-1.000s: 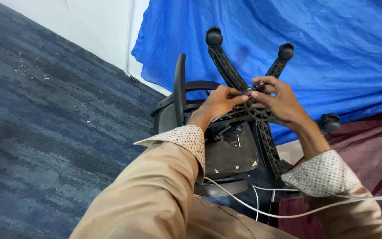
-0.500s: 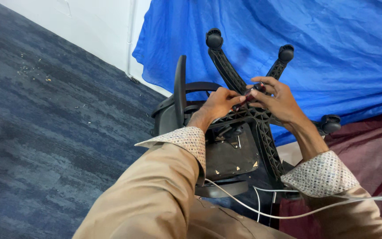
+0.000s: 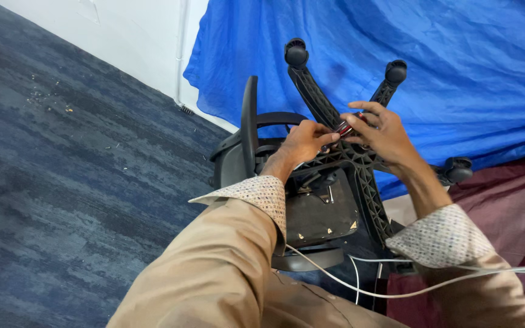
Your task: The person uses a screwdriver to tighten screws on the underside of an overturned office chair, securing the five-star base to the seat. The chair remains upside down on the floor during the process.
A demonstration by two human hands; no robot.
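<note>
Closest to the camera are two tan sleeves with speckled cuffs, and thin white cables run across below them. Both arms reach forward and bend in toward each other over an upside-down black office chair. The chair lies tipped over on the dark blue carpet, with the flat bottom of its seat facing up and its star-shaped base sticking up into the air. The left hand comes in from the left with the wrist bent, and its fingertips pinch the end of a small red and silver thing right at the middle of the base. The right hand curls over from the right, fingers bent, and grips the other side of that same small thing. What the small thing is cannot be told, as the fingers hide most of it. Black wheels sit at the ends of the base legs. Farther back a big blue sheet hangs behind the chair, with a dark red cloth to the right and a white wall to the left. Since a moment ago the hands have stayed at the same spot on the base, and the chair has not moved.
</note>
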